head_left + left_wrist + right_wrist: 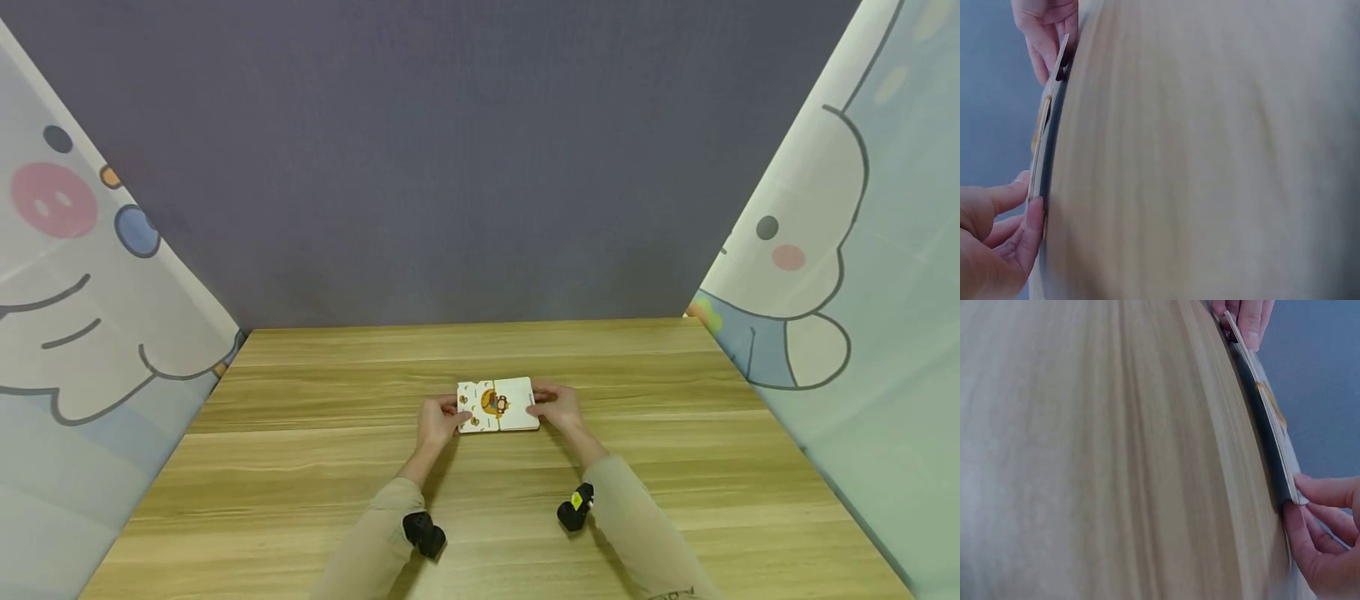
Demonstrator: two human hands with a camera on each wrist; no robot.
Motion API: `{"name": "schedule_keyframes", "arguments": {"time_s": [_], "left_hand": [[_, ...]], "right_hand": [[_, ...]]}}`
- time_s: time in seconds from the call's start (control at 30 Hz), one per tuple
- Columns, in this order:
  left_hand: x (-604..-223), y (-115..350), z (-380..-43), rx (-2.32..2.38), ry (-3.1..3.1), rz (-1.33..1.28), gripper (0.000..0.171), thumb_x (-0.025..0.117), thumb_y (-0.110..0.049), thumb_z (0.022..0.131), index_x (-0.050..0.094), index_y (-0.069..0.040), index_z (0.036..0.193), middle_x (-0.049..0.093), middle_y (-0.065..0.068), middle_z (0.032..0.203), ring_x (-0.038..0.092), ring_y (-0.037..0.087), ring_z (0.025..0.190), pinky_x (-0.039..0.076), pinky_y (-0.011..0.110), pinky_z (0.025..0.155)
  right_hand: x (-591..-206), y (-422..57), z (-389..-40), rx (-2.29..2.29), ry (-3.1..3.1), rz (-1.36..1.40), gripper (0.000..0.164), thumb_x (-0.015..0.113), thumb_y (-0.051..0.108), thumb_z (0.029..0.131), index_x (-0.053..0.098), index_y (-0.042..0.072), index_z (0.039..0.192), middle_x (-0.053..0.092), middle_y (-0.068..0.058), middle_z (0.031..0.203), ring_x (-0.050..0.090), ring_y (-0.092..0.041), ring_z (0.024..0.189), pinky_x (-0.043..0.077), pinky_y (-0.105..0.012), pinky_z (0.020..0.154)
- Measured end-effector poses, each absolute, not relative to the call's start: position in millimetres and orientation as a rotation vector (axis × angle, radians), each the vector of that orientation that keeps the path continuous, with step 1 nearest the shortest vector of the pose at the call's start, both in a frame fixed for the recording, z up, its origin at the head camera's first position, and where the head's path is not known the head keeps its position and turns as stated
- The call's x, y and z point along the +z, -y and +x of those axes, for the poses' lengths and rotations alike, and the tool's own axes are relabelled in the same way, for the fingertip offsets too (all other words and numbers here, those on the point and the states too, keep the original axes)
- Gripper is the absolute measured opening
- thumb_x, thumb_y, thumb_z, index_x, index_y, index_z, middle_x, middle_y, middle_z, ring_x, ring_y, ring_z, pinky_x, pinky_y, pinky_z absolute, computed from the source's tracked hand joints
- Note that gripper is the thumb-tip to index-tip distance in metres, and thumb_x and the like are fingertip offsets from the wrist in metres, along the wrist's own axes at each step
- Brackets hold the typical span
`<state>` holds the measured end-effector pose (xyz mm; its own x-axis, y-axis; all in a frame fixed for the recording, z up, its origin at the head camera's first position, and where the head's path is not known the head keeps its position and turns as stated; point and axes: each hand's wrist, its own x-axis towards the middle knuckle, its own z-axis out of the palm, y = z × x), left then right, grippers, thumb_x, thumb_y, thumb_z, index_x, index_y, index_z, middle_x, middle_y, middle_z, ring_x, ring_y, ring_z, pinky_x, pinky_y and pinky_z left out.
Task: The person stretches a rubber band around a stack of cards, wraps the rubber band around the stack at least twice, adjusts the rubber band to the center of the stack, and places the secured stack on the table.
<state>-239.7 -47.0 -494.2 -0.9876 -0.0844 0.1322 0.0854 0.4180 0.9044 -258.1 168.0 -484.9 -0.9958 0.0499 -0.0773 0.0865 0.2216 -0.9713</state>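
Observation:
A small white notebook (517,396) with a cartoon monkey on its cover lies flat between both hands, low over the wooden table. Its left part carries a small print, and a thin yellowish band (1270,403) crosses its middle. My left hand (437,422) pinches the left end, thumb on top and fingers beneath. At the opposite end, my right hand (561,410) pinches it the same way. Layered page edges show along the notebook's side (1044,134) in the left wrist view.
The wooden table (300,467) spreads around the hands and meets a dark grey panel (465,167) at the back. Cartoon-printed curtains (97,333) flank both sides. Each sleeve bears a black wrist camera (424,534).

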Motion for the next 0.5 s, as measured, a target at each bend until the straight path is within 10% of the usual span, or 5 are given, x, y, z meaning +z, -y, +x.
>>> {"name": "schedule_keyframes", "arguments": {"time_s": [0.23, 0.5], "left_hand": [[-492, 48, -239, -1.635, 2.538, -0.013, 0.025, 0.073, 0.002, 0.069, 0.066, 0.009, 0.092, 0.061, 0.014, 0.062, 0.051, 0.012, 0.038, 0.046, 0.023, 0.037], [-482, 52, -235, -1.474, 2.62, -0.111, 0.013, 0.07, -0.005, 0.075, 0.068, 0.006, 0.08, 0.062, 0.012, 0.062, 0.051, 0.012, 0.044, 0.041, 0.021, 0.038]], "right_hand": [[-493, -171, -264, -1.824, -2.555, 0.091, 0.04, 0.069, -0.014, 0.063, 0.06, -0.011, 0.102, 0.061, -0.022, 0.087, 0.059, -0.025, 0.074, 0.05, -0.027, 0.053], [-606, -205, -327, -1.964, -2.456, -0.223, 0.035, 0.077, 0.006, 0.065, 0.067, 0.006, 0.099, 0.063, -0.007, 0.08, 0.06, -0.017, 0.065, 0.051, -0.031, 0.047]]}}
